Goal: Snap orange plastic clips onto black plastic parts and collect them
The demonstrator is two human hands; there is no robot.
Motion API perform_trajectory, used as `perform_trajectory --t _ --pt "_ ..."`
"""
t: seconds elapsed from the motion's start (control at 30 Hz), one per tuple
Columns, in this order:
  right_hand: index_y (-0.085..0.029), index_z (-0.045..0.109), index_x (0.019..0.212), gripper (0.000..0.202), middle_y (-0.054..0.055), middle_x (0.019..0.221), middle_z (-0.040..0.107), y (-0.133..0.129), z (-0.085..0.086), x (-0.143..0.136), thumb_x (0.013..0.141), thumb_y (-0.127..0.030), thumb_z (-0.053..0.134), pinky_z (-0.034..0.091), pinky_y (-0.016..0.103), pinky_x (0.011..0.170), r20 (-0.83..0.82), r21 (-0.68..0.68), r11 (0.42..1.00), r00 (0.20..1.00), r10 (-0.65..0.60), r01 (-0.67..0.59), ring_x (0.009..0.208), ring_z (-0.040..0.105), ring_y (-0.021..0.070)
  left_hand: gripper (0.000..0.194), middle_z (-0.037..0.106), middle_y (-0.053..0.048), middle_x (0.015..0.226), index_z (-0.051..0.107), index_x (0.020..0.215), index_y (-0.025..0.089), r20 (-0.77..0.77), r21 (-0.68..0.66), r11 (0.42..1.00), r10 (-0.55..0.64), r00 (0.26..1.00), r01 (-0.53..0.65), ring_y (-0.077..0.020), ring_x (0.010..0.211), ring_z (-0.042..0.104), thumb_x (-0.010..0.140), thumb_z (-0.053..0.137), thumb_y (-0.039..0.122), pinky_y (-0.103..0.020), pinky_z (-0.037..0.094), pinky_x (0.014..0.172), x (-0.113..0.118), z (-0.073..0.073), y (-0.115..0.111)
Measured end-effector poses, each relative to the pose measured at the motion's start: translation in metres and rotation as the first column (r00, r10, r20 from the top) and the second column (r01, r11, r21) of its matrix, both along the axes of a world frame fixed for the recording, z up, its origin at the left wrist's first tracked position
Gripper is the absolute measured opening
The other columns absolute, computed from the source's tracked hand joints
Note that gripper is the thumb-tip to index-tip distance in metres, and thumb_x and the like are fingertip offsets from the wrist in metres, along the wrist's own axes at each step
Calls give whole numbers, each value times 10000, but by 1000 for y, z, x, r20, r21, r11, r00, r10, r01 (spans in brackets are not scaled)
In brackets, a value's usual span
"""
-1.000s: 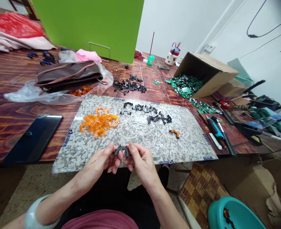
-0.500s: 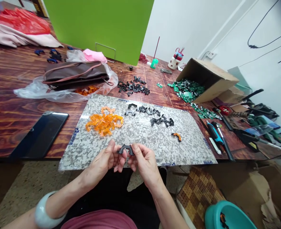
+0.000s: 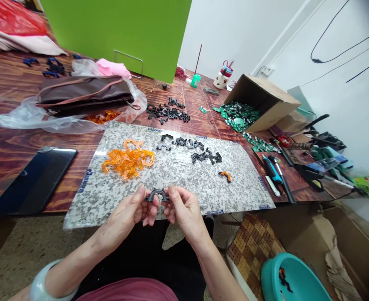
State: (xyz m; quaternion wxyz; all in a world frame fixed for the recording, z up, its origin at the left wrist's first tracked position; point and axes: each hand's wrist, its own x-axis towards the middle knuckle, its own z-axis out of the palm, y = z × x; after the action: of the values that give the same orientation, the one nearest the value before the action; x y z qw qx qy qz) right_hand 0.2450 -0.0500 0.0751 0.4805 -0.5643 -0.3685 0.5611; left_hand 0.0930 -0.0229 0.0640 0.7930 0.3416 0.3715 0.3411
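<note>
Speckled board [image 3: 178, 177] lay on the wooden table [image 3: 2, 144] — over the board's near edge, left hand [image 3: 132, 211] and right hand [image 3: 184, 209] pinched one black plastic arch [image 3: 157, 191] by opposite ends, likely for steadiness; orange translucent pieces [image 3: 126, 163] sat piled left, presumably for reach

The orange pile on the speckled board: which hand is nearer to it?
Left. The left hand is on the near side of the orange pile; the right hand is farther away, rightward.

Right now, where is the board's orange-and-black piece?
In the head view, the orange-and-black piece lies on the speckled board, at right, below black pieces.
</note>
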Motion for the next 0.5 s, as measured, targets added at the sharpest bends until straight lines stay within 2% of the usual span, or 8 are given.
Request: perform_trajectory --t 0.13,0.3,0.4,0.5 --pt "-166 615 738 532 -43 509 530 0 1 0 812 -693 613 298 168 371 3 36 999 1000 7 -7 369 403 45 479 610 13 636 679 772 179 -74 71 996 -48 996 53 -114 569 535 797 659 657 -191 440 536 -2 -3 0" --pt "-156 635 758 394 -24 591 560 2 1 -3 848 -539 644 335 182 441 48 93 996 999 8 -12 469 436 62 421 581 20 623 671 734 192 -198 161 980 -81 977 114 -114 567 509 808 673 607 -177 431 527 -4 -4 4" --pt "-149 629 741 339 -12 625 575 4 5 -4 848 -470 643 358 196 483 85 104 995 996 1 -9 518 460 76 414 569 19 609 668 690 199 -247 215 965 -96 964 151 -121 567 493 824 658 590 -180 434 528 -6 -10 6" --pt "-161 604 702 280 -41 571 518 3 11 -3 864 -388 628 327 199 479 190 178 983 982 -3 -32 501 421 71 420 568 25 607 658 670 218 -281 242 959 -79 956 150 -126 564 484 830 645 607 -187 440 523 -9 -19 5"
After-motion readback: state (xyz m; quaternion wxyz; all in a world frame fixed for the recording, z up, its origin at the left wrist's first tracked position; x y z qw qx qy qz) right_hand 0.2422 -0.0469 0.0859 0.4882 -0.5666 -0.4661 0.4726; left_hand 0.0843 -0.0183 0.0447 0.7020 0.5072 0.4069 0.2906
